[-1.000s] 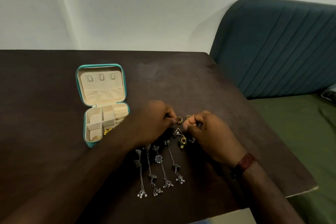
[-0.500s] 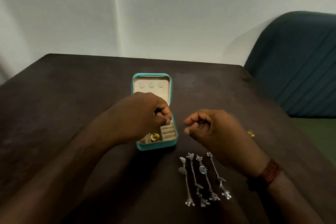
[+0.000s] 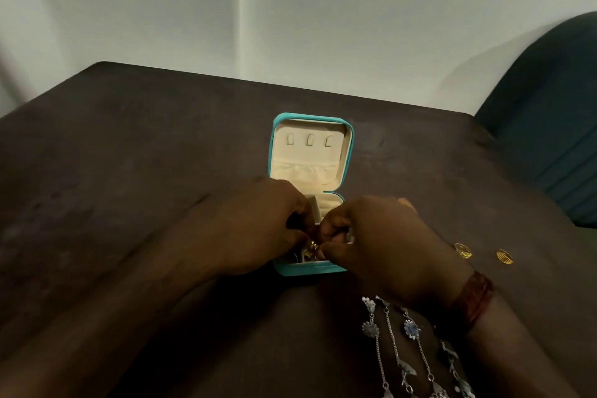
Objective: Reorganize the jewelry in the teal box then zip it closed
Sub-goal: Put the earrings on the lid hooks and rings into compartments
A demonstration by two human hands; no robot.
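You've got one teal box (image 3: 307,270), three tabs (image 3: 310,139) in its lid, one gold piece (image 3: 311,247), two gold rings (image 3: 463,251) on the bench (image 3: 161,171), four silver chain earrings (image 3: 411,329).

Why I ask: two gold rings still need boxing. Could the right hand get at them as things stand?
Probably yes: the gold rings lie on open table right beside its wrist, nothing between. But the right hand seems busy pinching a gold piece over the teal box.

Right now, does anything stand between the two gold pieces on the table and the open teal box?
Yes. The right hand lies across the path from the two gold pieces to the teal box, reaching over its tray. The lid is open.
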